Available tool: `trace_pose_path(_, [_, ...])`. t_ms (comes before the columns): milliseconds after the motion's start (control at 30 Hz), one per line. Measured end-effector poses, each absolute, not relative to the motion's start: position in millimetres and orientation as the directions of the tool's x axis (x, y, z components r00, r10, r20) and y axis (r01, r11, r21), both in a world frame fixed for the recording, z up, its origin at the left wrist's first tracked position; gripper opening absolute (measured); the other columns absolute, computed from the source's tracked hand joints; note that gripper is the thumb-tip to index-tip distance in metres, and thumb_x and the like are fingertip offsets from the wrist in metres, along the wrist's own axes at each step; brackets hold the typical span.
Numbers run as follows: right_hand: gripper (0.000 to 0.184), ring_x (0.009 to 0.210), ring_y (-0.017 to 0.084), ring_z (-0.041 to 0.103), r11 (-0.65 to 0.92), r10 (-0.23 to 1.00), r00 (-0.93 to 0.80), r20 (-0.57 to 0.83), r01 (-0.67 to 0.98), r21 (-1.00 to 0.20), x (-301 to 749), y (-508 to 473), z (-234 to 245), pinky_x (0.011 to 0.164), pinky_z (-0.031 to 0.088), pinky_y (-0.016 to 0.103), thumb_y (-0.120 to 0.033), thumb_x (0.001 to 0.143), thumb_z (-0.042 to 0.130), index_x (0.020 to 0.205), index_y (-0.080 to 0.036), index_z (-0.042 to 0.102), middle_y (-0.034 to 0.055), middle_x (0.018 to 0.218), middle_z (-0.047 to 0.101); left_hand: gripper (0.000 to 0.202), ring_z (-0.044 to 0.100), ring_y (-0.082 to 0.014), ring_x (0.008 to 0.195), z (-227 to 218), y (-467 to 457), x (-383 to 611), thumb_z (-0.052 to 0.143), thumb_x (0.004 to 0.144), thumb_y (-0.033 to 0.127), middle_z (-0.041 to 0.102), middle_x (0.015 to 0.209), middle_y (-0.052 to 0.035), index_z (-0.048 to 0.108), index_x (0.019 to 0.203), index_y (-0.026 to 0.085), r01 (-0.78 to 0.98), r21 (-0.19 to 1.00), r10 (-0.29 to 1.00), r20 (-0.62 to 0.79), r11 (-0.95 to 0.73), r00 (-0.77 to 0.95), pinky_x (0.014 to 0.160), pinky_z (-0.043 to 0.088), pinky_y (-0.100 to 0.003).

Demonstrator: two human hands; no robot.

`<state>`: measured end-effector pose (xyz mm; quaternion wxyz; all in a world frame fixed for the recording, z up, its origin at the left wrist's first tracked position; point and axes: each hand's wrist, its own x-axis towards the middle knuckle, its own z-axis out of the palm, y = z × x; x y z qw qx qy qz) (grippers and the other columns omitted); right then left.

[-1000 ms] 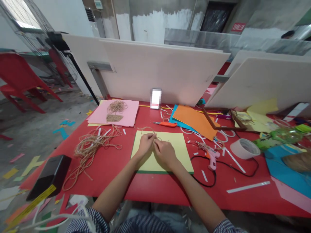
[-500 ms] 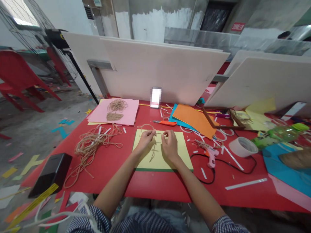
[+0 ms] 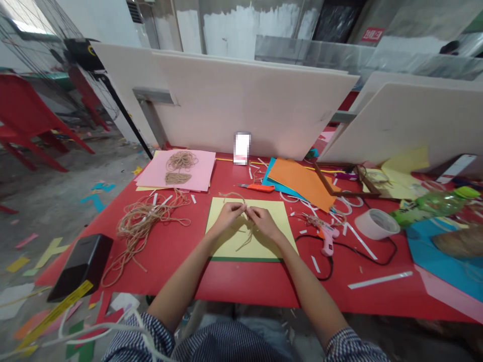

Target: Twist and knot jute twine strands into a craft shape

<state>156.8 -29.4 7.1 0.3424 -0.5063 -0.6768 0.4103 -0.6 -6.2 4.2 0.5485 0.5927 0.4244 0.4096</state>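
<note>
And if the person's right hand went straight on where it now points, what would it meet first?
The right hand would probably meet the left hand, or the thin brown twine at its fingertips; the exact depth between the hands is unclear.

No wording can be read for certain. A red sign [image 3: 373,34] on the wall beyond the table's [image 3: 241,281] far edge bears white characters, too small to make out. Dark lettering on the green bottle [image 3: 433,206] near the table's right edge is illegible, as is fine print on a yellow strip [image 3: 56,315] by the near left corner. The phone screen [image 3: 242,148] at the far edge is pixelated.
</note>
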Motion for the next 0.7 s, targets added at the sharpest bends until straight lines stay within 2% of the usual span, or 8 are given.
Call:
trace_pose_path(133, [0.044, 0.057, 0.013, 0.04, 0.201, 0.959, -0.276, 0.06, 0.517, -0.832, 161, -29, 7, 0.058, 0.027, 0.026, -0.05, 0.093, 0.041, 0.06, -0.021, 0.045, -0.0029, 0.056, 0.044, 0.042, 0.045, -0.0128, 0.057, 0, -5, -1, 0.067, 0.072, 0.055, 0.053, 0.054, 0.0005, 0.065, 0.059, 0.015, 0.047, 0.999, 0.947, -0.005, -0.011, 0.321, 0.058, 0.032, -0.025])
trace_pose_path(233, [0.045, 0.054, 0.013, 0.039, 0.256, 0.955, -0.282, 0.088, 0.641, -0.723, 164, -30, 11, 0.058, 0.024, 0.027, -0.046, 0.094, 0.042, 0.058, -0.02, 0.047, -0.0017, 0.054, 0.046, 0.038, 0.043, -0.0126, 0.055, 0, -5, -1, 0.066, 0.073, 0.051, 0.049, 0.052, 0.0013, 0.064, 0.059, 0.016, 0.066, 0.998, 0.937, -0.034, 0.012, 0.349, 0.057, 0.031, -0.026])
trace_pose_path(333, [0.045, 0.055, 0.014, 0.04, 0.302, 0.946, -0.31, 0.094, 0.74, -0.601, 165, -31, 17, 0.058, 0.022, 0.028, -0.041, 0.096, 0.044, 0.057, -0.02, 0.052, 0.0018, 0.057, 0.052, 0.037, 0.047, -0.0144, 0.059, 3, -4, -2, 0.064, 0.074, 0.05, 0.054, 0.056, -0.0007, 0.065, 0.059, 0.016, 0.128, 0.99, 0.933, 0.004, -0.054, 0.36, 0.059, 0.034, -0.026])
trace_pose_path(433, [0.048, 0.058, 0.015, 0.045, 0.322, 0.941, -0.326, 0.089, 0.785, -0.53, 165, -31, 21, 0.059, 0.023, 0.029, -0.041, 0.098, 0.044, 0.057, -0.019, 0.058, 0.0057, 0.06, 0.059, 0.041, 0.049, -0.0152, 0.061, 5, -2, -3, 0.063, 0.074, 0.053, 0.056, 0.056, -0.0012, 0.064, 0.058, 0.016, 0.166, 0.979, 0.924, 0.048, -0.119, 0.379, 0.06, 0.036, -0.026])
trace_pose_path(567, [0.048, 0.062, 0.017, 0.053, 0.362, 0.93, -0.35, 0.108, 0.829, -0.427, 168, -32, 23, 0.06, 0.026, 0.03, -0.039, 0.098, 0.045, 0.06, -0.019, 0.066, 0.0093, 0.067, 0.066, 0.048, 0.044, -0.0136, 0.055, 8, -2, -3, 0.063, 0.071, 0.06, 0.049, 0.051, 0.0005, 0.059, 0.053, 0.016, 0.193, 0.974, 0.921, 0.038, -0.121, 0.387, 0.057, 0.032, -0.026])
trace_pose_path(700, [0.052, 0.058, 0.017, 0.056, 0.364, 0.924, -0.382, 0.021, 0.861, -0.354, 172, -34, 22, 0.057, 0.023, 0.03, -0.042, 0.099, 0.043, 0.061, -0.021, 0.07, 0.0092, 0.065, 0.069, 0.049, 0.04, -0.0127, 0.052, 12, -5, -6, 0.064, 0.072, 0.061, 0.047, 0.05, 0.0, 0.059, 0.053, 0.017, 0.179, 0.98, 0.877, -0.01, -0.087, 0.48, 0.054, 0.03, -0.026])
